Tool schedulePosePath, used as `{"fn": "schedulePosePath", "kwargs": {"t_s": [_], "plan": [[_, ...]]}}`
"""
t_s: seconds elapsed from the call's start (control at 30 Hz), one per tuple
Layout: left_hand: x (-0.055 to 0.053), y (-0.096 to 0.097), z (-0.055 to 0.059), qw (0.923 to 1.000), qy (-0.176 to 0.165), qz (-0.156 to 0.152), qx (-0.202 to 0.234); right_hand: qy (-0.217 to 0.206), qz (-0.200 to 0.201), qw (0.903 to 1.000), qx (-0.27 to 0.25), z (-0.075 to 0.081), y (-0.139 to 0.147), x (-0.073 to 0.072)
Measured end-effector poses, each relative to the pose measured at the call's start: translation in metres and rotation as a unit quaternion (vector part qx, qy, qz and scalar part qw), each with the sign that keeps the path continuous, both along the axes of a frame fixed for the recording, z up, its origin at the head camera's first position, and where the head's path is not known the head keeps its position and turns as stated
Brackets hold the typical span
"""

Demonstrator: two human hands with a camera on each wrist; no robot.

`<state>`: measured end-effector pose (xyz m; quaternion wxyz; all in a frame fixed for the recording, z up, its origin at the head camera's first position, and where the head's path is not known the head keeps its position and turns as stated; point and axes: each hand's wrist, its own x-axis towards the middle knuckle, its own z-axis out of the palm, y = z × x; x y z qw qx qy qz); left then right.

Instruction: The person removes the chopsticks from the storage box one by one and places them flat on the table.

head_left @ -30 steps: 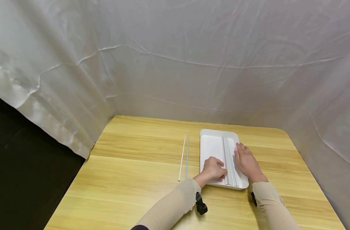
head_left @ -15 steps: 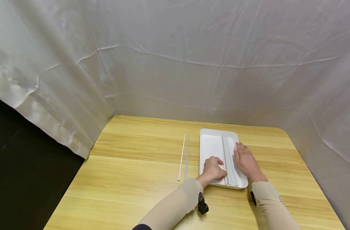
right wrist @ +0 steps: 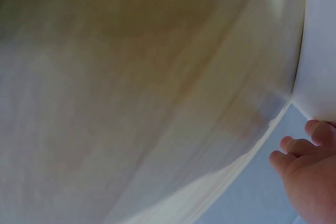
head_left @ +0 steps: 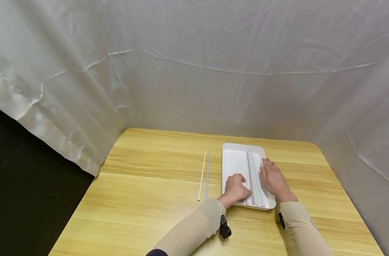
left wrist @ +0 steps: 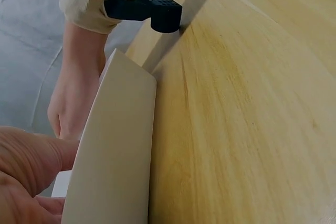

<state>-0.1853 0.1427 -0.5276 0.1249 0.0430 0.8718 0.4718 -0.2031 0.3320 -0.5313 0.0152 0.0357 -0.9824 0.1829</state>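
Observation:
In the head view a shallow white tray (head_left: 234, 156) holds several thin pastel sticks (head_left: 254, 174) lying lengthwise on its right side. My left hand (head_left: 236, 188) is inside the tray near its front, fingers bent down and thumb touching the sticks, with a gap between thumb and index finger. One pale stick (head_left: 247, 202) lies slightly left of the purple one (head_left: 253, 199), partly hidden under that hand. My right hand (head_left: 273, 179) rests along the tray's right wall with fingers extended. The left wrist view shows the tray's outer wall (left wrist: 115, 145) hiding the left fingertips.
Left of the tray, a cream stick (head_left: 202, 177) and a light blue stick (head_left: 207, 176) lie on the wooden table (head_left: 149, 185). Pale curtains (head_left: 194, 89) hang behind the table. A black wrist device (head_left: 225, 227) sits under the left sleeve.
A pale stick now lies apart from the purple one, a little to its left. The left hand has shifted only slightly; the right hand and tray look still.

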Motion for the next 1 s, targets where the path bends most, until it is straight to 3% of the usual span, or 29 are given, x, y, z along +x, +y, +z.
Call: {"fn": "schedulePosePath", "kwargs": {"t_s": [0.17, 0.63, 0.77, 1.0], "plan": [[0.000, -0.001, 0.002, 0.9997, 0.012, -0.003, -0.022, 0.000, 0.000, 1.0000, -0.004, -0.001, 0.000, 0.000], [0.002, -0.019, 0.019, 0.9968, -0.052, -0.001, 0.060, 0.008, 0.002, 1.0000, 0.002, -0.001, 0.001, 0.001], [0.001, -0.022, 0.023, 0.9908, -0.089, 0.000, 0.102, 0.009, 0.003, 0.9999, 0.002, -0.001, 0.001, 0.001], [-0.003, -0.039, 0.032, 0.9709, -0.130, -0.013, 0.201, 0.011, 0.006, 0.9999, 0.006, 0.000, 0.000, 0.000]]}}
